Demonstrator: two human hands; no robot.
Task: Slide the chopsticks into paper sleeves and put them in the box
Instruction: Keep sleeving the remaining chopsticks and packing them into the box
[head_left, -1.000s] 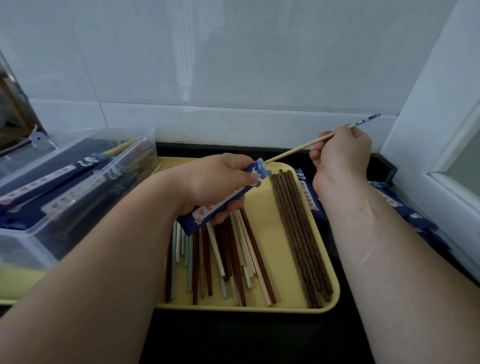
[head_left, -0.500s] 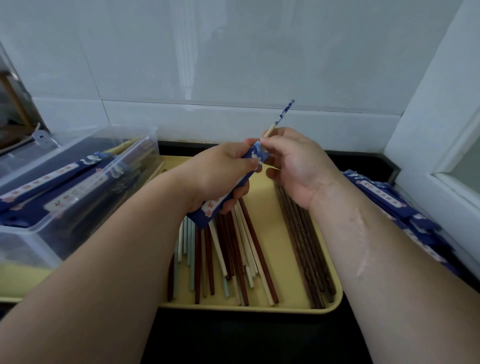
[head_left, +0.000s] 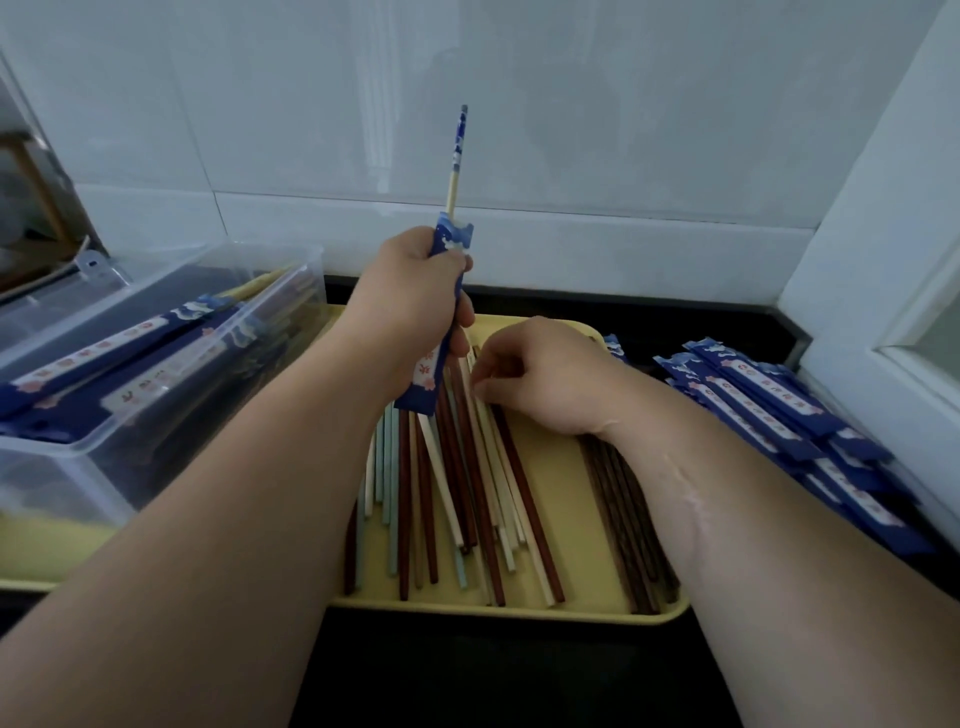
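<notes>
Sleeve: a flat blue paper sleeve (head_left: 440, 340) with a white strip and pink blossom print, held nearly upright over the far end of the tray, its notched mouth at the top.
Chopstick: a slim pale wooden chopstick (head_left: 457, 161) with a blue-and-white patterned end stands out of that mouth (the rest is hidden by the paper).
Left hand: the left hand (head_left: 405, 306) has its fingers clenched round the middle of the sleeve.
Right hand: the right hand (head_left: 545, 374) lies low on the tray, fingers curled down onto a pale stick; I cannot tell whether they grasp it.
Tray: a shallow yellow plastic tray (head_left: 571, 525) with rounded corners holds loose chopsticks (head_left: 452, 493) in red-brown, cream and pale blue, fanned and crossing, and a tidy row of dark brown wooden chopsticks (head_left: 623, 525) at its right.
Box: a clear plastic box (head_left: 78, 467) at the left holds filled sleeves (head_left: 114, 338) laid lengthwise.
Spare sleeves: a stack of blue paper sleeves (head_left: 779, 410) lies right of the tray.
Worktop: glossy black worktop (head_left: 467, 675) against white wall tiles.
</notes>
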